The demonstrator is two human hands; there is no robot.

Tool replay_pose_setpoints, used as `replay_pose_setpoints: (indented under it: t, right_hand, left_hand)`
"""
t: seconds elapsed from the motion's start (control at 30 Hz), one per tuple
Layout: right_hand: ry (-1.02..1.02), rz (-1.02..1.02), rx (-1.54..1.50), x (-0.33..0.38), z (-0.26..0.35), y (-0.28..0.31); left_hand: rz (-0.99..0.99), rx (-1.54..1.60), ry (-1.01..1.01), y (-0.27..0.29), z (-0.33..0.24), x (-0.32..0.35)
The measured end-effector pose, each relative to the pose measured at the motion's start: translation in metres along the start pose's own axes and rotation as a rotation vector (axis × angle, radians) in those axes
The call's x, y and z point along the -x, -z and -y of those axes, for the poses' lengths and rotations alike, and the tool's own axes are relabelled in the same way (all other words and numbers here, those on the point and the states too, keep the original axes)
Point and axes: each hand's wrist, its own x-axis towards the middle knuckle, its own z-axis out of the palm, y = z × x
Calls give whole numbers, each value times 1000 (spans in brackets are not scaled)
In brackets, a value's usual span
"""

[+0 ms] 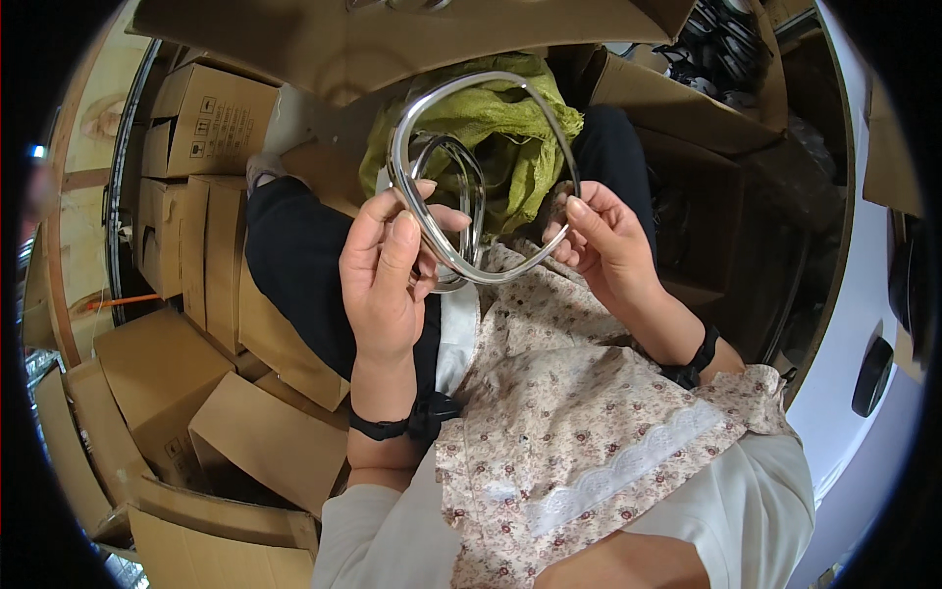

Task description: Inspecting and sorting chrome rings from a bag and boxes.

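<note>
Between both hands I hold up a shiny chrome ring-shaped frame (pixel 404 147), rounded like a trim bezel. My left hand (pixel 392 250) is closed on its lower left side, thumb in front. With thumb and fingers, my right hand (pixel 599 236) pinches its right side. Behind it, close to my left fingers, is a second chrome ring (pixel 478 182), in or against a yellow-green woven sack (pixel 525 128). Whether my left fingers also touch that second ring, I cannot tell. A floral apron (pixel 579 383) covers my lap.
Cardboard boxes (pixel 265 432) are piled along my left side. A large cardboard flap (pixel 412 44) hangs across the far side. At the far right, an open carton (pixel 677 103) contains several dark parts (pixel 726 49). A white panel (pixel 844 324) stands to my right.
</note>
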Motion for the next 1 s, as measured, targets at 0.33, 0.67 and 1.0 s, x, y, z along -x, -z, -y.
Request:
replay_pose_setpoints:
  t: [0.33, 0.67, 1.0]
  right_hand:
    - [122, 4, 61, 12, 3, 5]
    - [107, -12, 3, 15, 2, 3]
    - [83, -22, -22, 16, 6, 7]
  left_hand:
    - [-78, -16, 53, -3, 3, -1]
    - [-3, -5, 96, -8, -1, -1]
    - [93, 47, 133, -10, -6, 0]
